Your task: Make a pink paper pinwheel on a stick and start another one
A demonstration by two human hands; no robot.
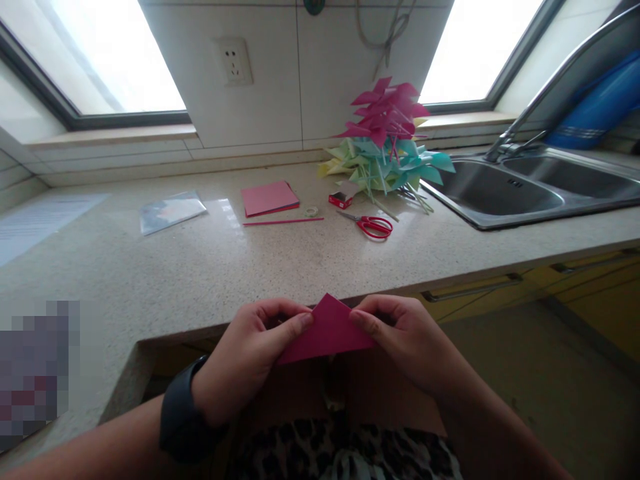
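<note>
A folded magenta paper triangle [327, 330] is held between both hands just in front of the counter's edge. My left hand [250, 357], with a dark band on the wrist, pinches its left side with thumb and fingers. My right hand [405, 337] pinches its right side. The paper's point faces up toward the counter. Farther back on the counter lie a small stack of pink paper sheets [269, 197], a thin pink stick [283, 221] and red-handled scissors [373, 226].
A pile of pink, blue and yellow paper pinwheels [385, 143] stands against the wall beside a steel double sink [530, 190] with a tap. A clear plastic sleeve [170, 211], a small red box [340, 199] and a tape roll [312, 211] lie on the speckled counter [200, 267].
</note>
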